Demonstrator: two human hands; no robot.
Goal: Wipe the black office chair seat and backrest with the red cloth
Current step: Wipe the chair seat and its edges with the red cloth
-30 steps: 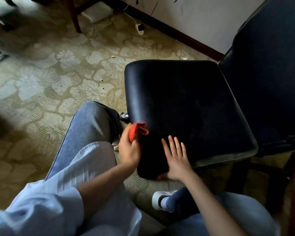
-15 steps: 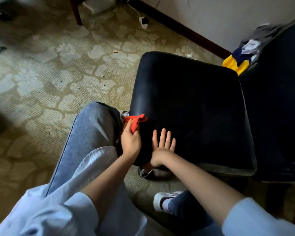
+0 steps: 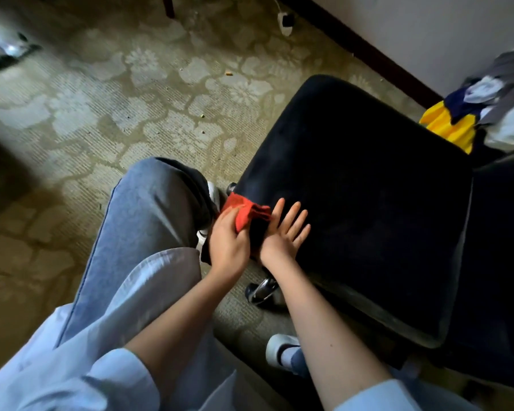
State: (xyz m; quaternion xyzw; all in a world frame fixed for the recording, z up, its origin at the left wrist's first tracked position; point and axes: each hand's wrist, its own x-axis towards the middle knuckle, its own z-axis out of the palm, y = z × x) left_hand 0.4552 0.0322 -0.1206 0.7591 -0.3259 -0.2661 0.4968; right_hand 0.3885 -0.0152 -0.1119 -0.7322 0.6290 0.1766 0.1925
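- Red cloth point(image 3: 245, 213), one only, lies bunched at the near left corner of the black seat point(image 3: 368, 203), draped over the corner's edge.
- Left hand point(image 3: 227, 243) grips the cloth, its fingers curled round the lower folds and its thumb on top.
- Right hand point(image 3: 284, 234) lies flat on the seat just beside the cloth, with its fingers straight and slightly spread. It holds nothing. The tip of its thumb side touches the cloth's edge.
- Both forearms are bare, and pale blue sleeves are pushed up near the elbows.
- One chair is in view. Its seat is a broad dark pad with rounded corners and a dull sheen along the near edge. The backrest point(image 3: 505, 262) rises at the right, mostly in shadow.
- One chrome leg with a caster point(image 3: 261, 290) shows beneath the seat's near edge.
- A knee in blue jeans point(image 3: 152, 221) stands left of the seat corner, and one white shoe point(image 3: 279, 347) rests on the floor below the right forearm.
- The floor is worn carpet point(image 3: 149, 114) with a pale flower pattern, and a few small crumbs are scattered on it.
- A dark skirting board point(image 3: 368, 51) runs under a light wall at the far side, and one white plug point(image 3: 285, 23) lies near it.
- A yellow item point(image 3: 448, 126) sits beyond the far right corner of the seat, under a heap of grey, blue and white clothes point(image 3: 499, 93).
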